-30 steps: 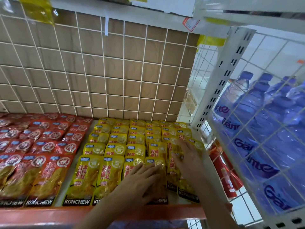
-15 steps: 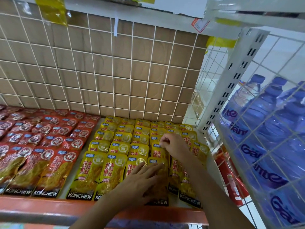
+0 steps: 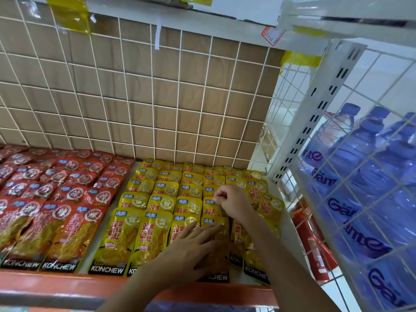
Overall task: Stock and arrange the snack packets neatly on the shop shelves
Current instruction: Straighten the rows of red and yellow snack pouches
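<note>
Yellow KONCHEW snack packets (image 3: 157, 199) lie in overlapping rows on the right part of the shelf (image 3: 67, 287). Red KONCHEW packets (image 3: 56, 190) fill the left part. My left hand (image 3: 193, 248) lies flat with straight fingers on the front yellow packets of the fourth column. My right hand (image 3: 231, 201) is further back, its fingers curled, pinching the top edge of a yellow packet (image 3: 210, 204) in that column. My right forearm hides part of the fifth column.
A white wire grid over brown board (image 3: 157, 97) backs the shelf. A slotted white upright (image 3: 319, 102) and wire mesh (image 3: 371, 154) bound the right side, with blue water bottles (image 3: 364, 167) behind. A red object (image 3: 313, 244) sits below right. The orange shelf lip runs along the front.
My right hand went from lying flat on the right columns to curling and pinching a packet further back. My left hand stayed flat on the front packets.
</note>
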Available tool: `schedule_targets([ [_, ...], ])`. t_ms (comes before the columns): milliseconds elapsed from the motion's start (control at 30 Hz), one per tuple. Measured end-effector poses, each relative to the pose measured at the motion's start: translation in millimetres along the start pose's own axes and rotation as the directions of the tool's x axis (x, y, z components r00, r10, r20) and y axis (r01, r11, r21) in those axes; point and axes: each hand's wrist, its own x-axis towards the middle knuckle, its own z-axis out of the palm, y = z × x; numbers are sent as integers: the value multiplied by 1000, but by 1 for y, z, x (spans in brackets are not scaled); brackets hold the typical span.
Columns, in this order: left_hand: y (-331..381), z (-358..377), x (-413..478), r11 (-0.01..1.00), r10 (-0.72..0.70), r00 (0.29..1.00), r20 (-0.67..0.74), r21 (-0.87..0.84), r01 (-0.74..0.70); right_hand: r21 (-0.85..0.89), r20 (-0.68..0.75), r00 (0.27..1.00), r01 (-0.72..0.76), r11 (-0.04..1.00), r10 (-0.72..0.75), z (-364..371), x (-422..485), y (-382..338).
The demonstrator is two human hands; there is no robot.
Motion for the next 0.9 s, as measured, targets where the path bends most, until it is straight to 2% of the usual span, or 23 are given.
schedule_targets([
  [100, 1, 1, 0, 1000, 18, 998, -61, 10, -17, -21, -4, 1000, 4, 1000, -4, 1, 0, 0],
  [200, 3, -2, 1, 998, 1, 999, -48, 57, 2, -26, -14, 1000, 7, 1000, -8, 1, -1, 1],
  [367, 3, -6, 11, 999, -33, 992, -121, -4, 32, -98, -161, 986, 19, 995, -34, -10, 4, 7],
  [433, 3, -6, 18, 998, -62, 995, -80, 28, 65, -183, -129, 989, 54, 982, -79, -16, 10, 7],
  [533, 8, -11, 29, 990, -115, 993, 8, 82, 114, -251, 5, 992, 125, 960, -128, -20, 19, 2],
  [633, 4, -8, 36, 976, -156, 986, 68, 164, 143, -229, 72, 991, 123, 966, -109, -18, 27, -1],
  [667, 3, -5, 36, 977, -127, 991, 31, 175, 120, -218, 82, 993, 104, 970, -88, -16, 30, -1],
  [767, 4, 3, 34, 985, -111, 986, 128, 144, 92, -213, 120, 992, 55, 975, -30, -15, 38, 0],
  [833, 1, 10, 32, 984, -107, 991, 84, 151, 93, -194, 146, 989, 41, 980, -13, -15, 42, 1],
  [900, 1, 8, 33, 982, -128, 987, 100, 150, 113, -152, 141, 990, 41, 988, -20, -17, 45, 3],
])
